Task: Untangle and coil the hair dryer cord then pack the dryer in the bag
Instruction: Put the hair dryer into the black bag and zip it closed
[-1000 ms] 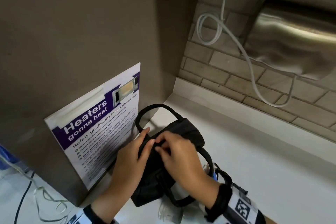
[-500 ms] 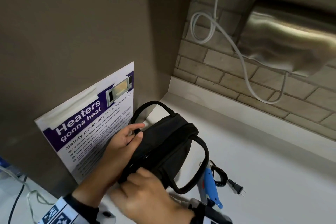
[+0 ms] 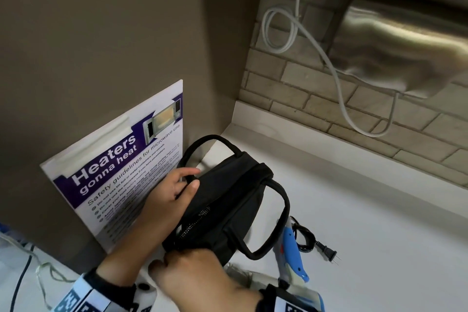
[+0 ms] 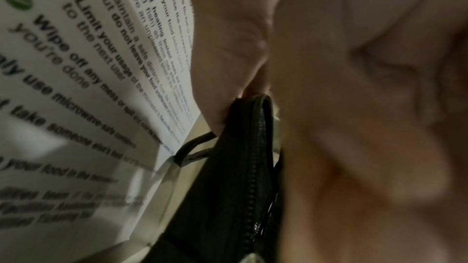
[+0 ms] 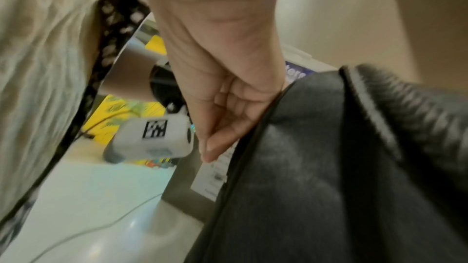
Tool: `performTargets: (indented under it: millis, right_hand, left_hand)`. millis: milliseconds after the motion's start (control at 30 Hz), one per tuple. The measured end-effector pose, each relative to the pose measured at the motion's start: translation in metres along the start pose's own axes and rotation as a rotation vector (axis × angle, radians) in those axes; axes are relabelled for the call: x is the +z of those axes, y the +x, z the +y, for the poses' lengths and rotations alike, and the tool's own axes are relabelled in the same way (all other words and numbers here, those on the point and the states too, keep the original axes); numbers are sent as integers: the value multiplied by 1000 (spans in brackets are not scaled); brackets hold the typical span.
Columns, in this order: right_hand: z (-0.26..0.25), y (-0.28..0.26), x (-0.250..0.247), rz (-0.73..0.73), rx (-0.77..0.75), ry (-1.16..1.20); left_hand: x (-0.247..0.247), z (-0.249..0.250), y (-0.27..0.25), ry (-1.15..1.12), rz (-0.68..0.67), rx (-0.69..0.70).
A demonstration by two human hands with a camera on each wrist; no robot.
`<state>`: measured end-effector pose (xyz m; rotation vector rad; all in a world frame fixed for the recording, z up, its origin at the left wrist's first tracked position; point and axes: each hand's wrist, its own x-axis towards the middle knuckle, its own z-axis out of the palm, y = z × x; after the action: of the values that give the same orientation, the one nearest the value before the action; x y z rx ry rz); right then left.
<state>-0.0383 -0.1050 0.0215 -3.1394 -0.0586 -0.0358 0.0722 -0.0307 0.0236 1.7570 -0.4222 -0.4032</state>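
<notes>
A black bag with two loop handles lies on the white counter. My left hand grips the bag's far top edge, thumb on the fabric; in the left wrist view the fingers pinch the zipper edge. My right hand is curled at the bag's near end, and in the right wrist view its fingertips are pinched together at the bag edge. A slit along the top shows mesh lining. The blue and white hair dryer lies to the right, with its black cord bunched and its plug on the counter.
A microwave safety poster leans on the brown panel just left of the bag. A brick wall with a steel dispenser and a looped white cable stands behind. Thin cables hang at lower left.
My right hand has slid from the middle of the bag's top to its near end, and the top has opened along that line. My left hand has stayed at the far edge.
</notes>
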Motion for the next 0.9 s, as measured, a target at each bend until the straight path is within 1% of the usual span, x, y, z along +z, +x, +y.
performTargets:
  millis: [33, 67, 133, 167, 233, 267, 333, 367, 433, 500, 533, 600, 667, 700, 733, 767, 867, 900]
  right_hand:
    - [0, -2, -3, -7, -5, 35]
    - [1, -4, -8, 18, -26, 78]
    - [3, -17, -32, -78, -47, 268]
    - [9, -21, -46, -110, -49, 326]
    - [27, -32, -63, -115, -43, 383]
    - [39, -40, -69, -89, -28, 424]
    - [64, -55, -76, 33, 59, 445]
    - [76, -61, -76, 81, 116, 449]
    - [102, -70, -72, 127, 247, 425]
    - [130, -76, -62, 118, 364, 357]
    - [143, -78, -56, 90, 414, 334]
    - [167, -80, -38, 9, 496, 286]
    - [187, -81, -14, -87, 553, 246]
    - [196, -81, -2, -136, 569, 233]
    - [202, -80, 10, -184, 581, 224]
    - [207, -80, 20, -223, 586, 227]
    - [213, -76, 43, -303, 545, 277]
    - [213, -75, 49, -331, 512, 277]
  left_hand:
    - [0, 2, -1, 22, 8, 4]
    - [-1, 2, -1, 43, 19, 7]
    - [-2, 3, -3, 114, 45, 25]
    - [-2, 4, -5, 169, 65, 40]
    - [-1, 8, -12, 290, 139, 105]
    - [0, 11, -16, 358, 188, 163]
    - [6, 22, -23, 477, 261, 296]
    - [11, 29, -27, 498, 273, 346]
    - [25, 39, -37, 490, 225, 431]
    - [42, 46, -47, 482, 112, 550]
    - [52, 46, -52, 487, 29, 622]
    - [72, 42, -61, 524, -190, 734]
    - [91, 31, -66, 637, -408, 788]
    - [101, 24, -68, 710, -494, 800]
    - [109, 16, -69, 783, -568, 786]
    - [117, 7, -70, 853, -650, 734]
    - [132, -17, -68, 1048, -920, 500]
    - [135, -22, -68, 1106, -969, 462]
